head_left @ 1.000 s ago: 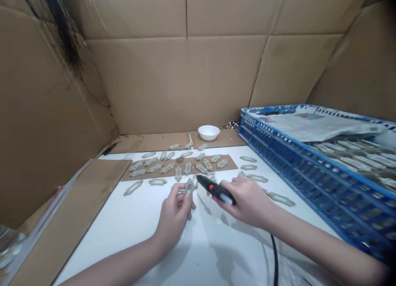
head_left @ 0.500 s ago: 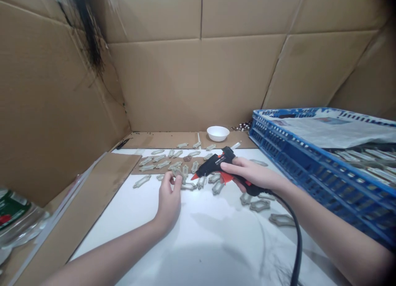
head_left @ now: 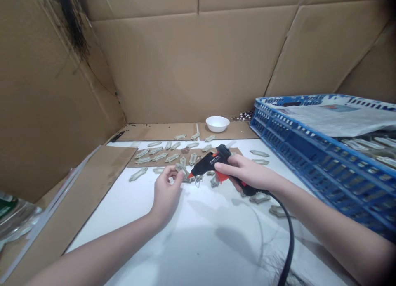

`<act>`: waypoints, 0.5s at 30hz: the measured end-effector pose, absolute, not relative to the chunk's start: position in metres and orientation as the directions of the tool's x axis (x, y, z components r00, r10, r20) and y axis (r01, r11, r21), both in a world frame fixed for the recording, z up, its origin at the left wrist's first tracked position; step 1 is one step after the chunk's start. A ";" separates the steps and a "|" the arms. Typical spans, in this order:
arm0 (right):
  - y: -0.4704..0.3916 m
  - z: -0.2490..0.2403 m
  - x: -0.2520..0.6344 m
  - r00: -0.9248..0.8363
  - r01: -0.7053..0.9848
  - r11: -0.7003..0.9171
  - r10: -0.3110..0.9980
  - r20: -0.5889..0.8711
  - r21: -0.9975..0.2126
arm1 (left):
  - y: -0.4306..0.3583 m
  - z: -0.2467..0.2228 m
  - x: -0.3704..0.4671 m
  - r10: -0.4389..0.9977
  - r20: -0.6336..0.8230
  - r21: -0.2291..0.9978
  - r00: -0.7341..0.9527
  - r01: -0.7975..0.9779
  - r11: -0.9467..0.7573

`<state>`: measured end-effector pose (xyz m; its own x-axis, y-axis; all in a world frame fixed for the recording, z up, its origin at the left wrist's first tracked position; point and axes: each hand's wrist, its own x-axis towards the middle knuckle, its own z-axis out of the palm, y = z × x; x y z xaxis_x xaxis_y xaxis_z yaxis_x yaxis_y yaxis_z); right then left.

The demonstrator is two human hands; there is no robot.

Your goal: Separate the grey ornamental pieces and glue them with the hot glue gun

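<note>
My left hand pinches a small grey-green frame-shaped piece between thumb and fingers, just above the white table. My right hand is wrapped round a black and red hot glue gun. Its orange-red nozzle points left, with the tip at or very near the held piece; I cannot tell whether they touch. A clear glue stick pokes out of the gun's back end. Several similar pieces lie around the hands, among them one to the left and one beneath the right hand.
A blue plastic crate holding more pieces and a sheet stands on the right. At the back sits a white bowl on cardboard. Cardboard walls enclose the table. A clear bottle lies at the left edge; the gun's black cord runs toward me.
The glue gun's nozzle has moved left and come up to the piece in my left hand. The piece is now tilted more toward the nozzle. My view has tipped slightly downward.
</note>
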<state>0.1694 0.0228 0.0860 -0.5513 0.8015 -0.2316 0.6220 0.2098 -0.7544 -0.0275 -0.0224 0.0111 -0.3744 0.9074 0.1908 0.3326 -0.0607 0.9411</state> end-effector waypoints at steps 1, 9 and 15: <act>0.023 0.086 0.169 -0.554 0.620 0.212 0.800 -0.230 -0.755 | -0.023 0.011 -0.028 0.908 0.192 0.941 -0.371 0.334 -0.062; 0.023 0.084 0.169 -0.538 0.626 0.212 0.814 -0.220 -0.750 | -0.024 0.012 -0.028 0.910 0.210 0.925 -0.358 0.375 -0.067; 0.023 0.083 0.168 -0.535 0.635 0.203 0.811 -0.235 -0.746 | -0.025 0.012 -0.026 0.912 0.191 0.931 -0.363 0.361 -0.051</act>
